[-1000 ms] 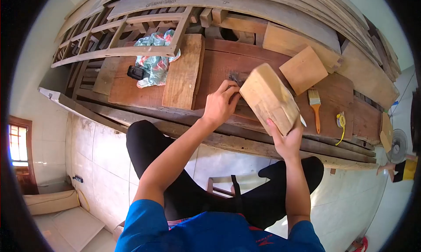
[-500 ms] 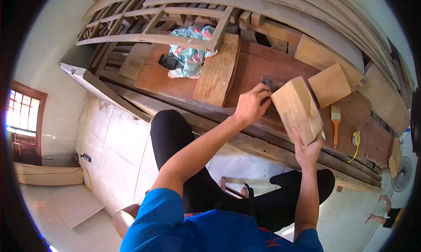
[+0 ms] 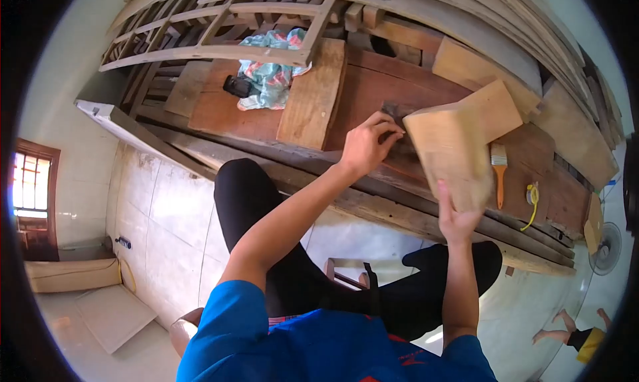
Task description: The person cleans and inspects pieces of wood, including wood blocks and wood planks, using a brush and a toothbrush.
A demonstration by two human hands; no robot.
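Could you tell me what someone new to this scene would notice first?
First the pale wood block, tilted over the plank bench, with the right hand gripping its near end. Next, the left hand pressing a dark pad beside the block's left face. A paintbrush with an orange handle lies to the right.

Paintbrush (image 3: 499,169) lies right of block (image 3: 447,154), cloth (image 3: 273,76) perhaps behind-left.

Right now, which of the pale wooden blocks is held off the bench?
The large block gripped by the right hand; the square block behind it lies flat on the bench.
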